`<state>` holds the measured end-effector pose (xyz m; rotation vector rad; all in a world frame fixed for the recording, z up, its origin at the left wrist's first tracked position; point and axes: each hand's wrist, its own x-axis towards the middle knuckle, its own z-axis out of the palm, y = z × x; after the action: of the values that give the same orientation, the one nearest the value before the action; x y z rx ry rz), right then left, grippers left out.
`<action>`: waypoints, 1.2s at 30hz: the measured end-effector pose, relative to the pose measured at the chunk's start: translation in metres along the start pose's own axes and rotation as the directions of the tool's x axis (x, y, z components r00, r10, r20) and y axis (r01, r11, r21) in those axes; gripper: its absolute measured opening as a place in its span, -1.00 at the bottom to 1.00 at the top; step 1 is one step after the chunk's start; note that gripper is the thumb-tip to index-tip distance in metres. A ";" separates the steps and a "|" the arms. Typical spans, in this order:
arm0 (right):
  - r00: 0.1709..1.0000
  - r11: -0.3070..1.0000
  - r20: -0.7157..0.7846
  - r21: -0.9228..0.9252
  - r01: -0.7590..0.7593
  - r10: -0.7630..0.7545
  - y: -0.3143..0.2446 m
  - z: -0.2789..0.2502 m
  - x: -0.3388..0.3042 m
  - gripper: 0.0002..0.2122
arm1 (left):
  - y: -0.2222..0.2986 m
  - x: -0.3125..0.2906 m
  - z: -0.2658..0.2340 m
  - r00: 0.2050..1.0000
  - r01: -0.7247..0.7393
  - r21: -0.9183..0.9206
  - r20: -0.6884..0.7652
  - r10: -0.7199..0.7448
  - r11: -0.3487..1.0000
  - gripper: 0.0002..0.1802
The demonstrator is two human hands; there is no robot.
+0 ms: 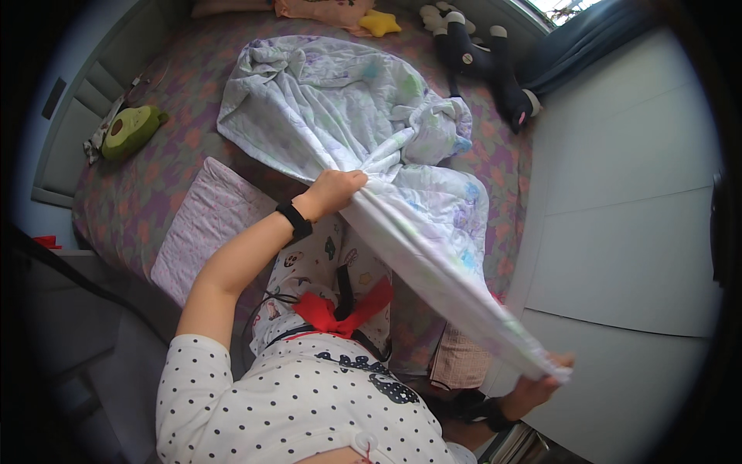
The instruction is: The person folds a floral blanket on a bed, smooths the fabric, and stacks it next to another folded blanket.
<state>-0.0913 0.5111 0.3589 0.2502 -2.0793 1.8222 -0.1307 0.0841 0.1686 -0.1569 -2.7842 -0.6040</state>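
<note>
A pale quilt [332, 93] with soft purple, green and blue flowers lies bunched over the bed. My left hand [337, 190] is closed around its near edge, gathering the cloth into folds at the middle. Off to the lower right, my right hand [541, 385] grips a corner of the same quilt. Between the two hands the edge is stretched in a straight, slanting band. Part of the quilt beyond that band lies in a loose heap on the mattress. The right hand's fingers are partly hidden behind the cloth and slightly blurred.
The flowered bedspread [193, 85] covers the bed. At the left lie an avocado cushion [133, 133] and a pink patterned cloth [209, 224]. A yellow star cushion [379, 23] and a dark plush toy [483, 66] rest at the far side. White cabinets [618, 232] line the right.
</note>
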 end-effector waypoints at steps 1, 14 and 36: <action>0.992 0.995 0.117 0.086 -0.053 0.043 -0.006 -0.018 0.024 -0.55 | 0.019 0.006 -0.015 0.997 -0.023 -0.135 -0.069 0.014 0.991 -0.86; 0.715 0.512 0.233 -0.557 0.654 -0.659 -0.070 -0.034 0.124 -0.83 | 0.155 -0.027 -0.025 0.643 -0.059 -0.668 0.543 0.540 0.742 -0.70; 0.027 0.444 0.549 -0.646 -0.621 0.836 0.230 0.148 -0.043 -0.33 | -0.072 -0.188 0.086 0.147 0.971 -0.200 0.077 -0.986 0.129 -0.50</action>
<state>-0.1585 0.3963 0.1164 -0.1692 -3.6948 2.1600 0.0148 0.0464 0.0088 1.8265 -2.3031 -1.1013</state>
